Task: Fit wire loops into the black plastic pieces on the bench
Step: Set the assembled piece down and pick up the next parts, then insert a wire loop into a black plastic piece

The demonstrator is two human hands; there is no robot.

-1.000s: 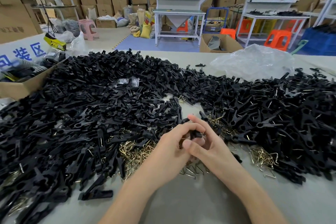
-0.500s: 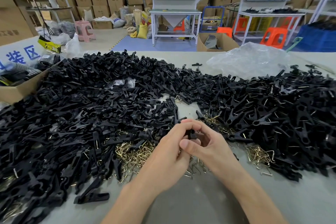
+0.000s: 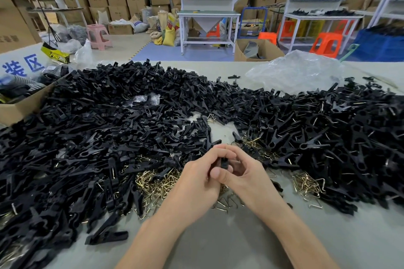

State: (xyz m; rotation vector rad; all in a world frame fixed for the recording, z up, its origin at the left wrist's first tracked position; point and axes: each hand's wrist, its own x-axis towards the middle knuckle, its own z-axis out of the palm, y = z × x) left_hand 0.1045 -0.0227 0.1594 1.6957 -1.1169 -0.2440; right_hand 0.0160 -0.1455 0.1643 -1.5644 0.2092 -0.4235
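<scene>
Hardly anything has moved in the past second: the left hand [image 3: 196, 183] and right hand [image 3: 247, 179] stay bunched together just right of the loop heap [image 3: 156, 182] on the bench [image 3: 218, 244], with only a slight re-curl of the fingers. Both pinch one black piece [image 3: 224, 162] between their fingertips, the left fingers curled over its top and the right thumb pressed in from below. Whether a wire loop already sits in it cannot be told, as the fingers hide the joint. This looks like the seating step, with the loop being pushed home. The next move would probably be to drop the piece on the fitted pile [image 3: 328, 137], well right of the loop heap. A fresh piece would then come from the black heap [image 3: 98, 137], left of and behind the loop heap. Lifting a single loop out of that brass tangle will call for a fine, careful pinch.
</scene>
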